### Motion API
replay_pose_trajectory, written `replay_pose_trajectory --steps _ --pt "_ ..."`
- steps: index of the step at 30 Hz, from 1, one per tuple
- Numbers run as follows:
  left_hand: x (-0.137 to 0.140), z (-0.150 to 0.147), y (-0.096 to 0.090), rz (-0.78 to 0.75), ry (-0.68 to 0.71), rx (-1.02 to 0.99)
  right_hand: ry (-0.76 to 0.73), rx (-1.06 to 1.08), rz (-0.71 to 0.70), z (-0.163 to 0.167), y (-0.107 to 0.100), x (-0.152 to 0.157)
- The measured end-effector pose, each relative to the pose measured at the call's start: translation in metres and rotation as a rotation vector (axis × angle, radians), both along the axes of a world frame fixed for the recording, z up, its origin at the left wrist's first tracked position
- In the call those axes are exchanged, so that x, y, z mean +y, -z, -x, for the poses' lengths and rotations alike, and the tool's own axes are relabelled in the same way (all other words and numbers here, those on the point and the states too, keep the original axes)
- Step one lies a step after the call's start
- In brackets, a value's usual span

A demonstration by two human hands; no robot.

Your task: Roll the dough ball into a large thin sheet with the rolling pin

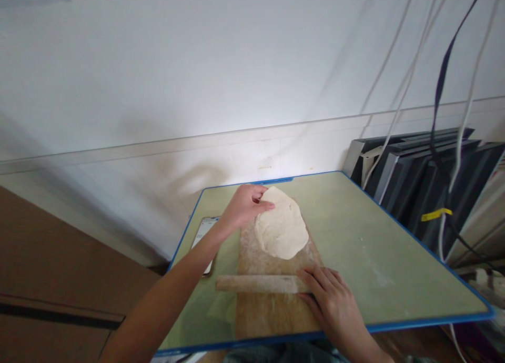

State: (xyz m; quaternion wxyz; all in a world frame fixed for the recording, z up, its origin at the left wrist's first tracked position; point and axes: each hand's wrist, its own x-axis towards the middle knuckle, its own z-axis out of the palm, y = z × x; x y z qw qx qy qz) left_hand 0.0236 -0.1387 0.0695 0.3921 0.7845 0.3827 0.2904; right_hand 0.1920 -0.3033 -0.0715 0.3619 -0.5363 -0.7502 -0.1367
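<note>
A flat, roughly round sheet of dough [282, 226] lies over the far part of a floured wooden board [260, 318]. My left hand [248, 205] pinches the dough's upper left edge between thumb and fingers. Nearer to me, a wooden rolling pin [256, 284] rests crosswise on the board, its left end reaching past the board's side. My right hand [331, 294] is closed over the pin's right end, which the fingers hide.
Beneath the board is a pale green table [379, 231] with a blue rim. A phone [207, 242] lies left of the board, partly behind my left forearm. Dark panels [426, 173] lean at the right, with hanging cables [444, 79] before them. A white wall [197, 79] stands behind.
</note>
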Motion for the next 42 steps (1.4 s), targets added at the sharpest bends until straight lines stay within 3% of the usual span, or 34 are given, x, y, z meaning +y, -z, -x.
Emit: replay_pose_trajectory --steps 4,7,11,15,23,30,36,42 --pt "0.033 0.016 0.044 -0.068 -0.203 0.114 -0.018 -0.001 -0.010 -0.001 -0.003 0.001" --pt "0.026 0.029 0.061 -0.090 -0.171 0.186 -0.030 -0.023 -0.034 -0.002 -0.003 0.003" --pt "-0.009 0.042 0.056 -0.114 0.030 0.292 -0.017 -0.036 -0.053 -0.003 0.000 0.003" --pt "-0.030 0.031 0.053 -0.234 0.192 0.423 -0.020 -0.047 -0.039 -0.003 0.002 0.002" --pt "-0.029 -0.026 0.079 -0.626 0.337 0.737 -0.020 -0.057 0.043 -0.002 -0.002 0.000" --pt "-0.033 -0.028 0.073 -0.878 0.513 0.892 -0.034 -0.048 0.061 -0.003 -0.002 0.001" --pt "-0.034 -0.032 0.067 -0.930 0.498 0.926 -0.056 -0.001 0.081 -0.002 0.000 0.000" --pt "-0.035 -0.036 0.064 -0.923 0.312 0.932 -0.056 0.021 0.089 -0.001 -0.002 0.001"
